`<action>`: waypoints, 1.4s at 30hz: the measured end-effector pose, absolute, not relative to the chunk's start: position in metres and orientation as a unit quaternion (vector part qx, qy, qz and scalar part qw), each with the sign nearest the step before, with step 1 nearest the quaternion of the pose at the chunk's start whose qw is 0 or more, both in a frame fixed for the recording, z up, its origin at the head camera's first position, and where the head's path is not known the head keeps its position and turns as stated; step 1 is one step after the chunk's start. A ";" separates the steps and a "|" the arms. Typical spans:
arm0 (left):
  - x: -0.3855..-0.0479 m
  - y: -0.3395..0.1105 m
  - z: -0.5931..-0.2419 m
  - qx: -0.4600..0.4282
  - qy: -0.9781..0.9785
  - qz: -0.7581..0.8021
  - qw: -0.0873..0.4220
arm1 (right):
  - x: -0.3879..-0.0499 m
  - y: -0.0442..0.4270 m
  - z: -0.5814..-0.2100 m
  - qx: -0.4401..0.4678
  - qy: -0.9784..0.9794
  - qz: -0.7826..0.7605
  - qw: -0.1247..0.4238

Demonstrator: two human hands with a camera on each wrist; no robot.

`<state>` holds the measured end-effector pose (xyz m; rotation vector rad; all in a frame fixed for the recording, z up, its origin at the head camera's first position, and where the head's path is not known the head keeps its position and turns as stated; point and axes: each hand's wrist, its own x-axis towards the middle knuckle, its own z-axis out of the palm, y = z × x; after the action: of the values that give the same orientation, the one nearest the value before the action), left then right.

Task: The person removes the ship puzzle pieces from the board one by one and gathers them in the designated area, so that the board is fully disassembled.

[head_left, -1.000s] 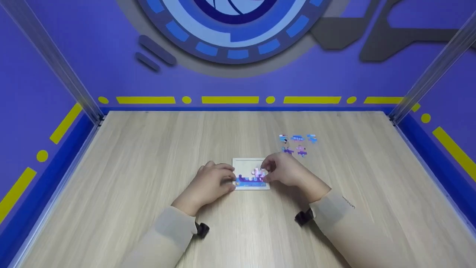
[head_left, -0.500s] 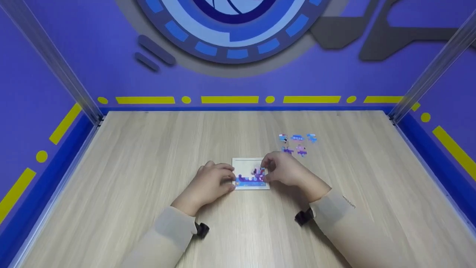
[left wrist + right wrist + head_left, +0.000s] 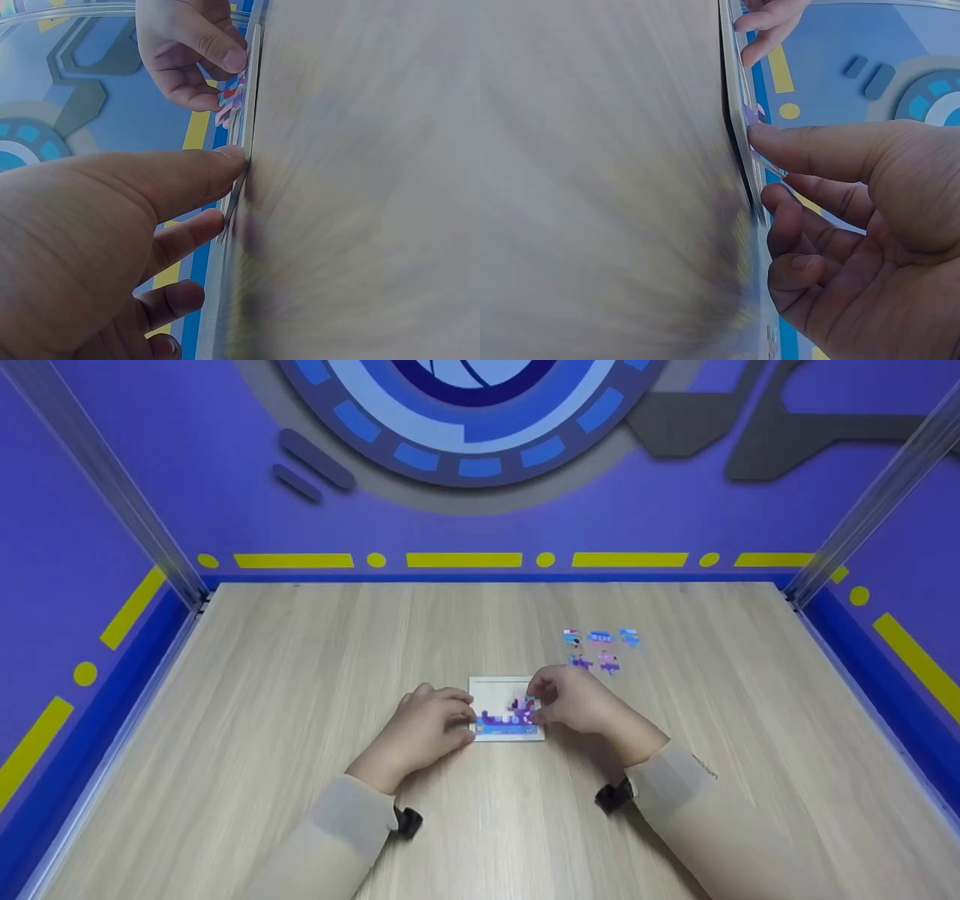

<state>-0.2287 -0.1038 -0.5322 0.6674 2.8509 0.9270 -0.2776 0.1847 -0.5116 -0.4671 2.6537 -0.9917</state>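
Note:
A white puzzle tray lies on the table with blue and purple jigsaw pieces fitted along its near side. My left hand rests at the tray's left edge, with thumb and fingertips touching the rim. My right hand is over the tray's right side and pinches a purple and red jigsaw piece between thumb and index finger. In the left wrist view the pinched piece sits tilted just above the tray; the right fingers partly cover it.
Several loose jigsaw pieces lie in two rows behind the right hand. The wooden table ends at blue walls on the back and both sides. A black strap device is on the right wrist.
The pinched piece has tilted: its pale, shiny look of a second ago has given way to purple and red. Both hands have kept nearly the same places.

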 end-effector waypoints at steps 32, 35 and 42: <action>-0.229 -0.103 -0.532 0.215 0.928 0.302 0.032 | -0.286 0.194 -0.519 -0.163 0.871 -0.440 0.147; -0.228 -0.104 -0.532 0.215 0.928 0.303 0.034 | -0.287 0.196 -0.519 -0.151 0.867 -0.451 0.152; -0.228 -0.104 -0.531 0.214 0.926 0.307 0.036 | -0.288 0.197 -0.519 -0.113 0.844 -0.491 0.182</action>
<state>-0.2280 -0.1039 -0.5313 0.6588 2.8462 0.9442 -0.2885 0.1969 -0.5194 -0.3194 2.3824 -1.3860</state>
